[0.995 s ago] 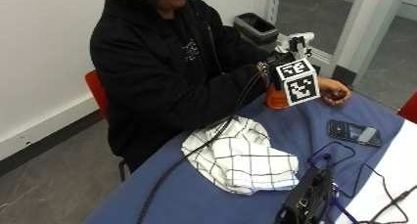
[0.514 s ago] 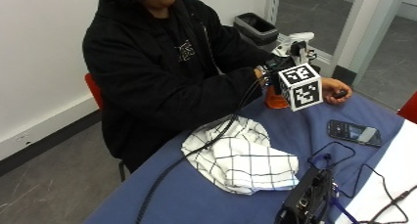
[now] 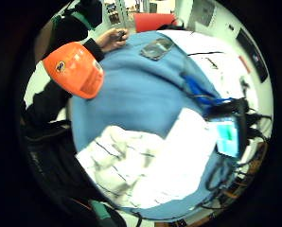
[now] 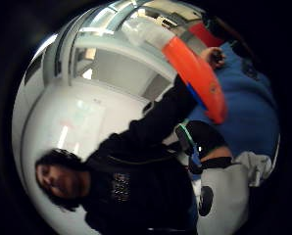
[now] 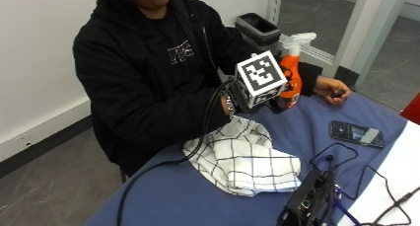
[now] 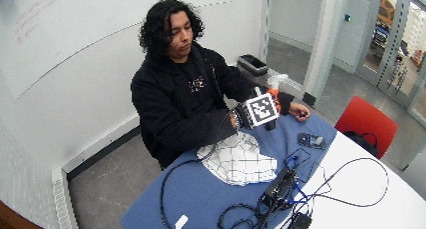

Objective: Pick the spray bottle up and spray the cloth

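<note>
Gripped in the black-gloved right hand point(image 5: 253, 100) is the orange plastic spray bottle with a white trigger head point(image 5: 291, 73), raised clear of the blue-covered table point(image 5: 197, 196); the marker cube hides the fingers in the outside view, so the exact finger placement on the trigger cannot be confirmed, though the bottle's lifted position indicates the hand is closed round its body. The white cloth with thin dark check lines point(image 5: 241, 159) lies crumpled on the table below and just ahead of the grip, not touching the bottle. Judgement: the lift is done and the spraying step is in hand. To do it well, the nozzle should be turned down toward the middle of the cloth, the index finger set on the trigger, and the bottle kept near upright so the pickup tube stays in liquid. The spray should be aimed away from the dark smartphone point(image 5: 356, 133) lying beyond the grip and the black electronic box with cables point(image 5: 308, 204) on the far side of the cloth, as overspray could wet both. The bare left hand point(image 5: 331, 89) rests on the table behind the bottle. Markings: a small round emblem shows on the bottle in the little-finger palm view, illegible; white print on the person's black hooded top point(image 5: 180, 52) is also illegible.
</note>
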Demonstrator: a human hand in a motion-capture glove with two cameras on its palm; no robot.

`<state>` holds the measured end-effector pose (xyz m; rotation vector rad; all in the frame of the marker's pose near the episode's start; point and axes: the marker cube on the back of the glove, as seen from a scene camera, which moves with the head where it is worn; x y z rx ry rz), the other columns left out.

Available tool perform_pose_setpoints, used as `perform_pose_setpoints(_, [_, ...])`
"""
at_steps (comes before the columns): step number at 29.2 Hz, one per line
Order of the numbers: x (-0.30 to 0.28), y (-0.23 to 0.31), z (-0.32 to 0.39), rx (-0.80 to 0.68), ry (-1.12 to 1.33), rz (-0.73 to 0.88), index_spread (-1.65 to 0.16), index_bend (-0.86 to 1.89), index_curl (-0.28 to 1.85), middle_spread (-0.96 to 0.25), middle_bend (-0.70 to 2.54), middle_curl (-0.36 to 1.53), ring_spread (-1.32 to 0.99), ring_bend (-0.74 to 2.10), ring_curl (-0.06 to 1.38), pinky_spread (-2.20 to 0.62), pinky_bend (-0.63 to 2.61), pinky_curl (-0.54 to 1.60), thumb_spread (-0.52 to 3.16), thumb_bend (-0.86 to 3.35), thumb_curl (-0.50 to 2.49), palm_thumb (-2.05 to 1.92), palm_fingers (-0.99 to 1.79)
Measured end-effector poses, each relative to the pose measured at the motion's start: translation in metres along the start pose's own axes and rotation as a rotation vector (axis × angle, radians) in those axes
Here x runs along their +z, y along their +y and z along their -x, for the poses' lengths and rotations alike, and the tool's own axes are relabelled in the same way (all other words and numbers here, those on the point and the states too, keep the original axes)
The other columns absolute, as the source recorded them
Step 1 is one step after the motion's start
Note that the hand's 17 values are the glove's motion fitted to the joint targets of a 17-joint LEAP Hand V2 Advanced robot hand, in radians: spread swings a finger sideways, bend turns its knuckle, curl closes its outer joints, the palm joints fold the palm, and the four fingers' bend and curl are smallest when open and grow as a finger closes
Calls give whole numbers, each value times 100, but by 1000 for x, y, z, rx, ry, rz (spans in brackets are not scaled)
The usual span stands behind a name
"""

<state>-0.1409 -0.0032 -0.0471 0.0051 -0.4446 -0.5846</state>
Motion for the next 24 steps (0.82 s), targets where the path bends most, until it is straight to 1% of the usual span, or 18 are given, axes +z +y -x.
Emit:
perform_pose_setpoints(7, [-6, 62, 12, -25, 124, 120, -34, 8, 42, -7, 22, 47, -6, 39, 40, 20, 38, 41, 97, -4, 59, 72, 35])
perform_pose_setpoints(10, [-8, 87, 17, -1, 234, 142, -35, 9, 39, -8, 21, 45, -6, 39, 39, 22, 38, 40, 100, -3, 56, 71, 32])
perform_pose_setpoints(14, [-13, 116, 22, 52, 377, 139, -35, 11, 36, -6, 20, 44, -5, 39, 37, 23, 36, 38, 103, -2, 53, 71, 35])
perform_pose_setpoints(19, [-5, 146, 26, 94, 398, 131, -36, 12, 33, -5, 21, 43, -4, 39, 37, 23, 34, 37, 106, -2, 50, 72, 36])
perform_pose_setpoints(24, [4, 159, 28, 117, 356, 138, -36, 13, 31, -4, 21, 42, -3, 38, 36, 23, 32, 36, 109, -1, 48, 74, 38])
